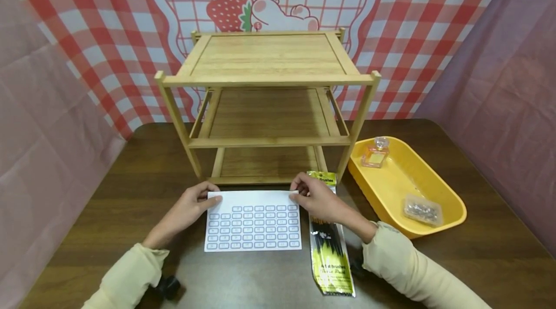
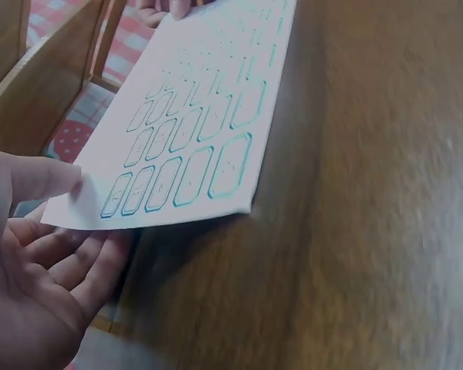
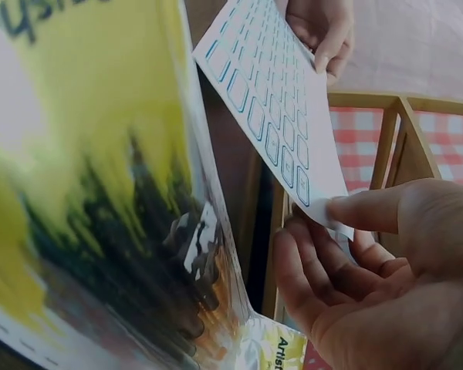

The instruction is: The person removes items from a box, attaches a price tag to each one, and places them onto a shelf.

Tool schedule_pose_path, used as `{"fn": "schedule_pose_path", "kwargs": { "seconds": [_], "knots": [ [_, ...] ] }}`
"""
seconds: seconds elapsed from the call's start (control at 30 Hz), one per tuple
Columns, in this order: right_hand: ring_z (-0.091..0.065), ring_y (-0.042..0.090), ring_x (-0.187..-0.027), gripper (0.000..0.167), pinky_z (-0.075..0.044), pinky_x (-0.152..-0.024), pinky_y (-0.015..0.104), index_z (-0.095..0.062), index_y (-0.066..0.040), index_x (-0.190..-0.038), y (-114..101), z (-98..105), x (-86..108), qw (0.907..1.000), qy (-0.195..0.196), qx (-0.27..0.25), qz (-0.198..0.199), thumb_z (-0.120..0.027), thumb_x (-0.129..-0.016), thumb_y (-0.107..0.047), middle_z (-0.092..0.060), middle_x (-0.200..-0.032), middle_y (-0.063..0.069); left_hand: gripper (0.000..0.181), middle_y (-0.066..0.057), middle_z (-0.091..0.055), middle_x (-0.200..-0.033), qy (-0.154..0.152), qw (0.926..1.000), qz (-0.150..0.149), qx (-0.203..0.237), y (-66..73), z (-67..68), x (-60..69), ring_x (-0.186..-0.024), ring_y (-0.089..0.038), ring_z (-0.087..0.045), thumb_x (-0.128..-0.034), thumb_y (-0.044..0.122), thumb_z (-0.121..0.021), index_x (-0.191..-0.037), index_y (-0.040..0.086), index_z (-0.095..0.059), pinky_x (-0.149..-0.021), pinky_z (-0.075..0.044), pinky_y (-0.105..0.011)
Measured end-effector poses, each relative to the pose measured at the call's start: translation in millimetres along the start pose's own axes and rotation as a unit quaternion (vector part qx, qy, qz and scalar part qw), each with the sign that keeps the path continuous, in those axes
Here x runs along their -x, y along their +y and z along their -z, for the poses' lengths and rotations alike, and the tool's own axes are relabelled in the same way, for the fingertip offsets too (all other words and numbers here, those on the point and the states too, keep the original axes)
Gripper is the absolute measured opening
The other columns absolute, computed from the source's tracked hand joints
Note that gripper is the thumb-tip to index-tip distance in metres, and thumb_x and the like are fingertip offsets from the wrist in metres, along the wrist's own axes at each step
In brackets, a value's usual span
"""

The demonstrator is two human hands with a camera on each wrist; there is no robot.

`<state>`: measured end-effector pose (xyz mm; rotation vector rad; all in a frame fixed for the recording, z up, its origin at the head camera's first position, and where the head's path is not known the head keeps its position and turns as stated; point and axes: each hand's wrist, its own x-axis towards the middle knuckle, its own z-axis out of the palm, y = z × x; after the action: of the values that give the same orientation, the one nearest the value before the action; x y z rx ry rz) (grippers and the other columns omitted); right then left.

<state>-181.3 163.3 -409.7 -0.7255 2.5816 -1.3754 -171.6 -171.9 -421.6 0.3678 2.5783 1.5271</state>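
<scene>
A white sheet printed with rows of blue-outlined boxes (image 1: 254, 227) is held up just above the table, in front of the wooden shelf. My left hand (image 1: 187, 210) pinches its far left corner between thumb and fingers. At the far right corner, my right hand (image 1: 320, 198) pinches it the same way. In the left wrist view the thumb of the left hand (image 2: 38, 254) lies on top of the sheet (image 2: 177, 146), fingers beneath. A packet of artist brushes (image 1: 332, 260) lies on the table under the right wrist, its upper part partly hidden by that hand.
A three-tier wooden shelf (image 1: 269, 80) stands behind the sheet. To the right, a yellow tray (image 1: 401, 164) holds a perfume bottle (image 1: 376, 153) and a clear box of small metal pieces (image 1: 423, 210). A checked cloth (image 1: 399, 58) hangs behind the brown table (image 1: 130, 174).
</scene>
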Motion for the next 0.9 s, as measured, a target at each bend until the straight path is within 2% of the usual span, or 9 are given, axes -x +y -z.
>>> {"fn": "schedule_pose_path", "kwargs": {
  "seconds": [0.13,0.23,0.37,0.47,0.7,0.9],
  "knots": [
    [-0.057,0.019,-0.078,0.009,-0.053,-0.063,0.027,-0.056,0.003,-0.102,-1,1,1.1,0.9990,-0.003,-0.044,-0.012,-0.064,-0.098,0.004,-0.060,-0.089,0.009,0.018,-0.008,-0.066,-0.087,-0.007,0.9984,0.027,0.049,5.4,-0.2,1.5,-0.080,-0.019,-0.061,-0.1003,0.006,-0.064,-0.112,-0.007,-0.061,-0.071,-0.049,-0.028],
    [-0.060,0.020,-0.077,0.009,-0.059,-0.064,0.033,-0.055,0.007,-0.106,-1,2,2.5,0.9959,-0.009,-0.085,-0.028,-0.061,-0.099,0.005,-0.061,-0.089,0.012,0.021,-0.008,-0.066,-0.085,-0.013,0.9961,0.042,0.077,8.6,-0.4,2.3,-0.078,-0.019,-0.061,-0.1010,0.007,-0.063,-0.115,-0.008,-0.059,-0.071,-0.049,-0.027],
    [-0.063,0.022,-0.077,0.011,-0.061,-0.066,0.038,-0.054,0.008,-0.110,-3,4,4.9,0.9917,-0.010,-0.119,-0.046,-0.059,-0.101,0.004,-0.064,-0.090,0.014,0.022,-0.008,-0.065,-0.085,-0.021,0.9913,0.055,0.118,10.3,-0.7,2.9,-0.078,-0.018,-0.063,-0.1019,0.008,-0.061,-0.116,-0.008,-0.057,-0.069,-0.052,-0.027],
    [-0.064,0.022,-0.077,0.011,-0.061,-0.067,0.037,-0.054,0.008,-0.110,-4,5,6.2,0.9905,-0.009,-0.128,-0.048,-0.058,-0.102,0.002,-0.065,-0.091,0.014,0.023,-0.008,-0.066,-0.085,-0.024,0.9865,0.064,0.149,11.3,-2.7,3.9,-0.077,-0.017,-0.064,-0.1017,0.008,-0.061,-0.116,-0.008,-0.054,-0.069,-0.054,-0.027],
    [-0.062,0.022,-0.076,0.008,-0.060,-0.068,0.036,-0.055,0.005,-0.108,-5,8,8.6,0.9896,-0.004,-0.135,-0.050,-0.059,-0.102,0.001,-0.065,-0.087,0.012,0.028,-0.007,-0.066,-0.089,-0.011,0.9817,0.082,0.172,16.1,-10.0,4.0,-0.081,-0.016,-0.064,-0.0992,0.011,-0.066,-0.118,-0.007,-0.056,-0.074,-0.052,-0.027],
    [-0.060,0.022,-0.074,0.011,-0.057,-0.066,0.035,-0.055,0.004,-0.110,-7,11,11.3,0.9890,0.006,-0.140,-0.046,-0.060,-0.102,-0.002,-0.063,-0.083,0.010,0.028,-0.005,-0.067,-0.092,-0.009,0.9677,0.090,0.235,20.8,-14.3,4.3,-0.082,-0.014,-0.065,-0.0982,0.008,-0.066,-0.119,-0.008,-0.056,-0.073,-0.055,-0.027]
  ]
}}
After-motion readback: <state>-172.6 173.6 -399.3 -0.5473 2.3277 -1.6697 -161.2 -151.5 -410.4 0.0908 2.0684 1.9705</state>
